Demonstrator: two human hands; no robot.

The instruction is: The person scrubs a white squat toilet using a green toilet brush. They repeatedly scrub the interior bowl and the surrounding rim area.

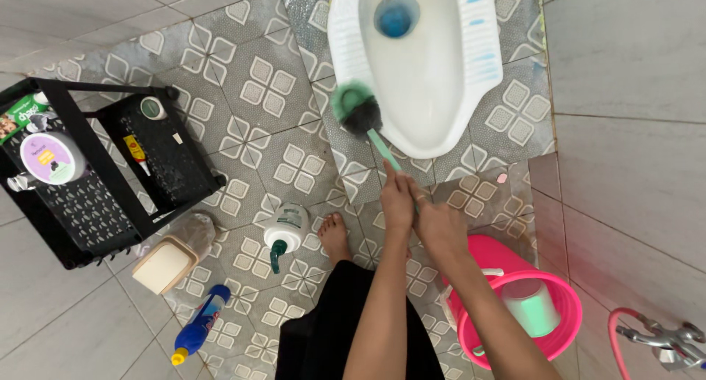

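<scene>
Two hands meet on one slim green handle: the left hand [397, 201] and the right hand [438, 225] are both closed around the lower end of a toilet brush [357, 109], the left a little higher on the shaft than the right. The brush slants up and to the left from the hands, and its round head, green and dark bristles, rests on the near left rim of a white squat toilet [434, 78] set into the patterned floor tiles [257, 93]. Blue water shows in the drain hole at the top of the pan.

A bare foot [334, 236] stands on the tiles just left of the hands, above a dark garment. Beside the foot lies a white pump bottle [285, 231] with a green nozzle, tipped on its side. Further left sit a beige lidded bin [163, 266] with a clear bag behind it and a blue bottle [198, 325] with a yellow cap, lying flat. A black plastic rack [110, 174] at the left holds a round purple-labelled tub, a green packet and a small tube.

Under the right forearm stands a pink bucket [562, 328] with a pale green mug [531, 306] inside. A metal tap [673, 343] with a pink hose is at the lower right.
</scene>
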